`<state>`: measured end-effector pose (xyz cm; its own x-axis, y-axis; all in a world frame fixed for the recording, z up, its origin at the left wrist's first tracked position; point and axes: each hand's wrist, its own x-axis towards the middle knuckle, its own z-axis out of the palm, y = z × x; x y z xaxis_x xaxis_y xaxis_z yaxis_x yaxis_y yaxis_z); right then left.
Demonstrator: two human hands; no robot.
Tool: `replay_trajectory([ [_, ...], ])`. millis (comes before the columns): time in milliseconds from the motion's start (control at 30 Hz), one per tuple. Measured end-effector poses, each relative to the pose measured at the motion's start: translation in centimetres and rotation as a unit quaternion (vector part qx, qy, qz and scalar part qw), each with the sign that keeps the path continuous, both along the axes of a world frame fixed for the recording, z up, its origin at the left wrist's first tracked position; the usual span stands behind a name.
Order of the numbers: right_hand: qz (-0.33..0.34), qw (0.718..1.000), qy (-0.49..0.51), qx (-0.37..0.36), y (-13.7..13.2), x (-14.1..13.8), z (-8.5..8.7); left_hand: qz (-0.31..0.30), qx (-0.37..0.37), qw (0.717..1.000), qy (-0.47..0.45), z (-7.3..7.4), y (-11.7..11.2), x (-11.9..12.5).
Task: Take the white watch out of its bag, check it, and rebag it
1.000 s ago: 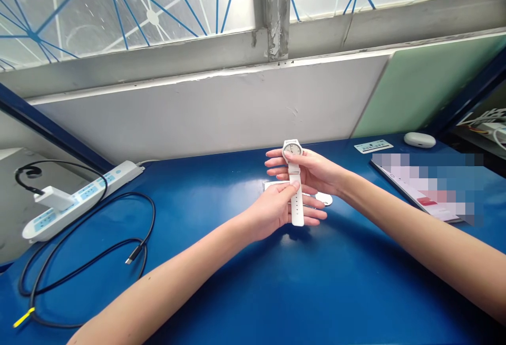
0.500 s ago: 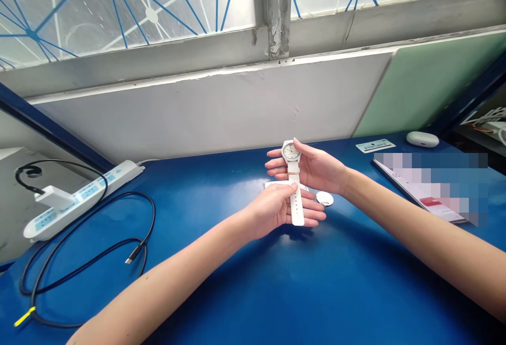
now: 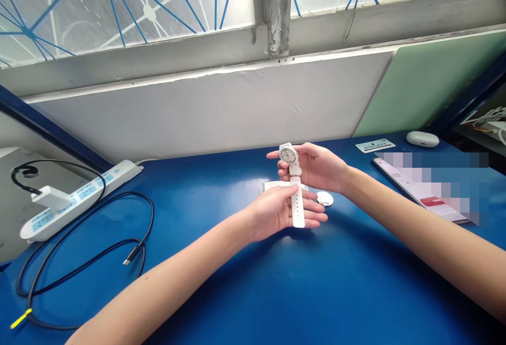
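A white wristwatch with a round dial is held above the blue table, its strap hanging straight toward me. My left hand pinches the lower, holed part of the strap under its thumb, with the other fingers stretched out beneath it. At the dial end, my right hand supports the watch from behind with its fingers curled around the case. Just behind my hands lie a flat white packet, partly covered, and a round white disc.
On the left are a white power strip with a plugged-in charger and a coiled black cable. A tablet-like device, a card and a white oval case lie at the right. A wall bounds the table's back.
My right thumb has come off the front of the dial and its fingers have curled in. The watch's dial end has tilted and shifted slightly left; my left hand keeps its pinch.
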<state>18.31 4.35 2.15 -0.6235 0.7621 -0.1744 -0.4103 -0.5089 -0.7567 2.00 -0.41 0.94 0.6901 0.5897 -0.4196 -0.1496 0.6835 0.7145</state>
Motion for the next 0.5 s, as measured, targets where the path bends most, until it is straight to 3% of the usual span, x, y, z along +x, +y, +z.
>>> replay_trajectory([
  [133,-0.088,0.993,-0.063,0.036,0.2,-0.1,-0.2,0.057,0.045,0.996,0.045,0.3,-0.3,0.3],
  [267,-0.169,0.977,-0.104,0.071,0.3,-0.3,-0.6,0.055,0.101,0.991,0.062,0.5,-0.8,0.4],
  [400,-0.181,0.973,-0.108,0.089,0.4,-0.3,-0.9,0.033,0.105,0.993,0.031,0.4,-1.2,0.4],
  [500,-0.132,0.983,-0.093,0.090,0.2,-0.3,-0.9,0.027,0.087,0.996,0.010,0.3,-1.2,0.4],
])
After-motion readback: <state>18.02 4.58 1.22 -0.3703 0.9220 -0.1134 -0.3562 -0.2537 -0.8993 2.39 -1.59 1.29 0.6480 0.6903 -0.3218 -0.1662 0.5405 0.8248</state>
